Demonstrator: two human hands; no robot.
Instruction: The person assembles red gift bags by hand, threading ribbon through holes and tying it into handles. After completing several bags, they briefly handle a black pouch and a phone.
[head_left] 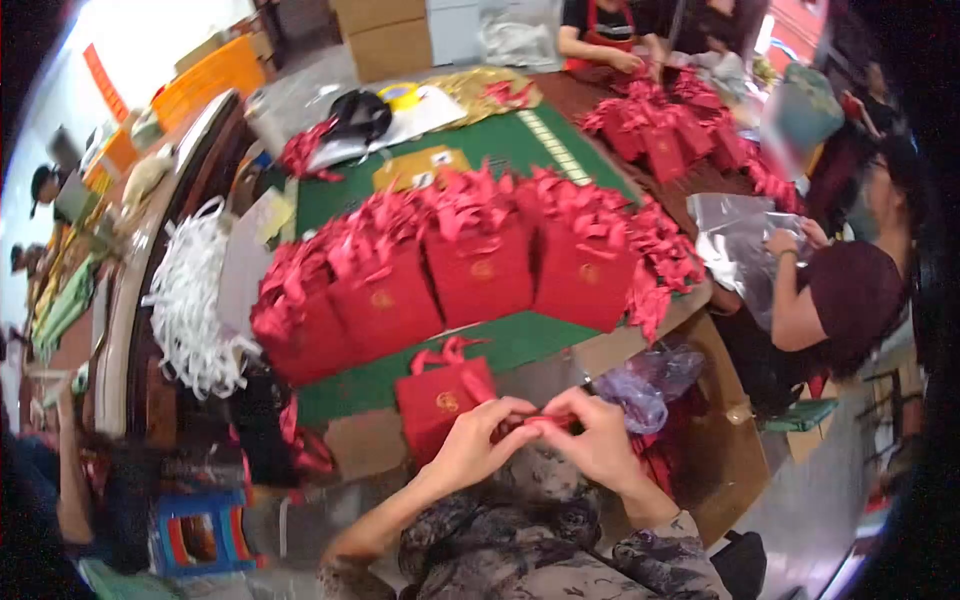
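Observation:
Close together in front of my body, my left hand (482, 438) and my right hand (592, 436) pinch a piece of red ribbon (545, 422) between their fingertips. Just left of the hands a single red bag (436, 400) with a gold emblem and a ribbon on top leans near the table's front edge. Behind it, several red bags (480, 278) with gold emblems and ribbon bows stand in a row on the green table surface (440, 352). How the ribbon in my fingers runs is too small to tell.
White straps (196, 300) hang at the left. A cardboard box (715, 430) with a clear plastic bag (640, 388) is at the right. Co-workers sit at the right and far side, one holding clear plastic (745, 240). A blue stool (200, 535) stands lower left.

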